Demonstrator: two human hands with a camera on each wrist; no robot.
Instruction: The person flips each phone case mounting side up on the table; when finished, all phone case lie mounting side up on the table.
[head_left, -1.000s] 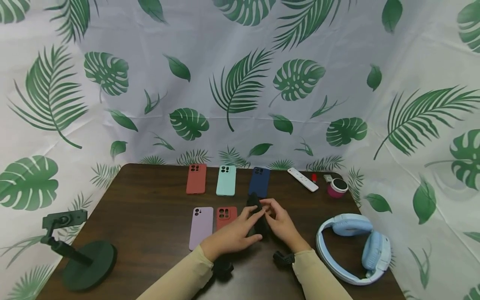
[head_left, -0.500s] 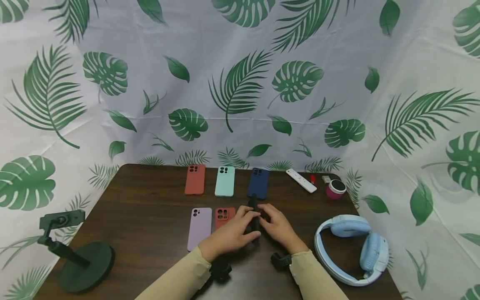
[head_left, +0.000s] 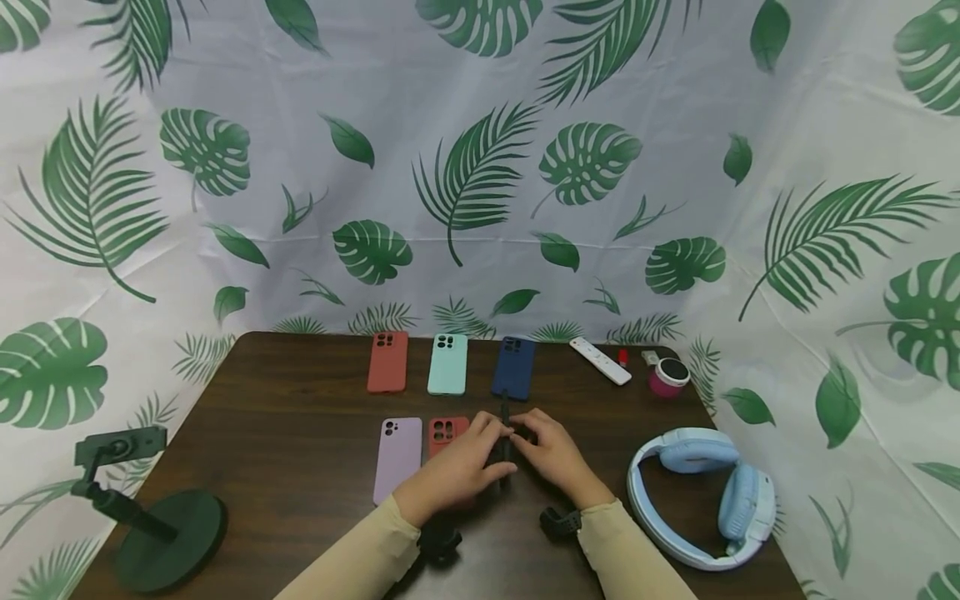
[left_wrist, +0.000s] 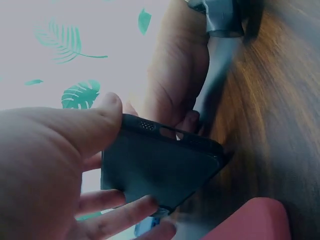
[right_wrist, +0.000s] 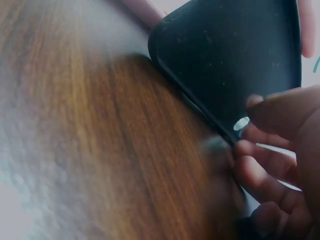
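Note:
A black phone case (head_left: 506, 412) stands on edge between the two hands, nearly edge-on in the head view. My left hand (head_left: 453, 467) grips it from the left; in the left wrist view, the thumb lies at the end of the case (left_wrist: 155, 167) with speaker holes and a port slot, fingers on its broad face. My right hand (head_left: 557, 457) pinches the case (right_wrist: 235, 60) near a corner with a small opening, seen in the right wrist view. A red phone case (head_left: 447, 428) lies partly hidden under the left hand.
Purple (head_left: 398, 458), orange-red (head_left: 387, 362), mint (head_left: 447, 365) and navy (head_left: 513, 367) phone cases lie on the table. Right are a white remote (head_left: 600, 361), a pink round device (head_left: 669, 377) and blue headphones (head_left: 701, 500). A dark stand (head_left: 168, 537) is left.
The black case has turned from showing part of its broad face to nearly edge-on in the head view. Both hands stay on it, shifting slightly left; the whole scene also drifts a little.

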